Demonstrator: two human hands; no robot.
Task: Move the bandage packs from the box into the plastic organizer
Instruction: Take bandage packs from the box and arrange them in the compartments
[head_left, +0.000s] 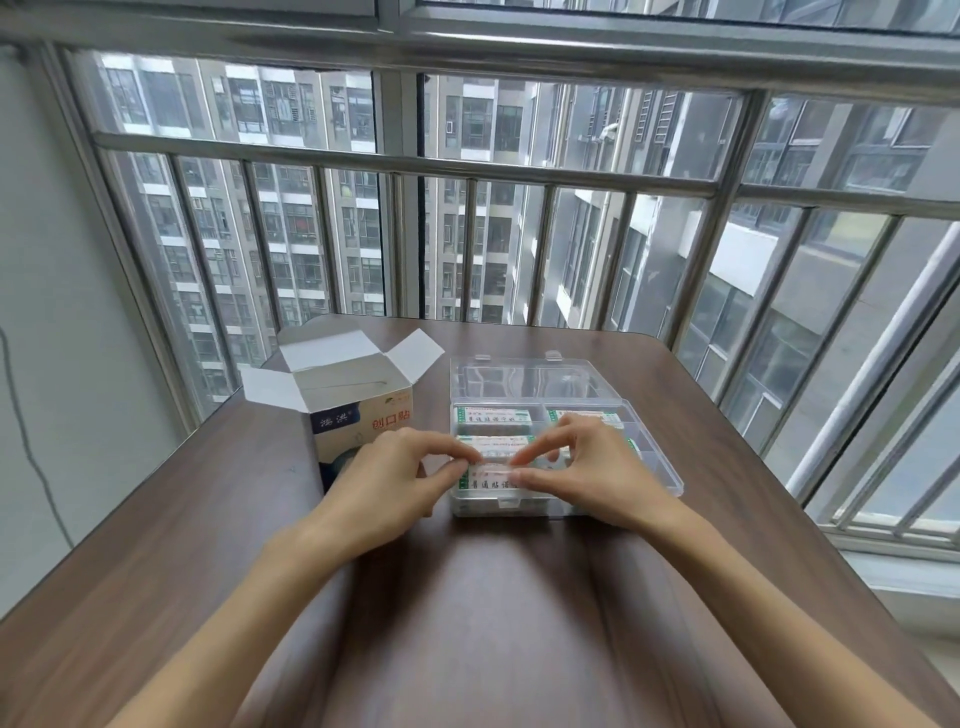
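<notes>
A white and blue cardboard box (358, 415) stands on the brown table with its top flaps open. To its right lies a clear plastic organizer (654, 457), lid folded back. Bandage packs (493, 415) with green and white labels fill its far compartments, and another pack (587, 417) lies at the far right. My left hand (384, 478) and my right hand (587, 467) meet over the near left compartment. Both pinch a bandage pack (488, 480) there with their fingertips. The pack sits low in that compartment.
The table (467, 597) ends just behind the organizer, against a metal window railing (405, 166). A dark cable (31, 441) hangs on the wall at the left. The organizer's right compartments hold nothing I can see.
</notes>
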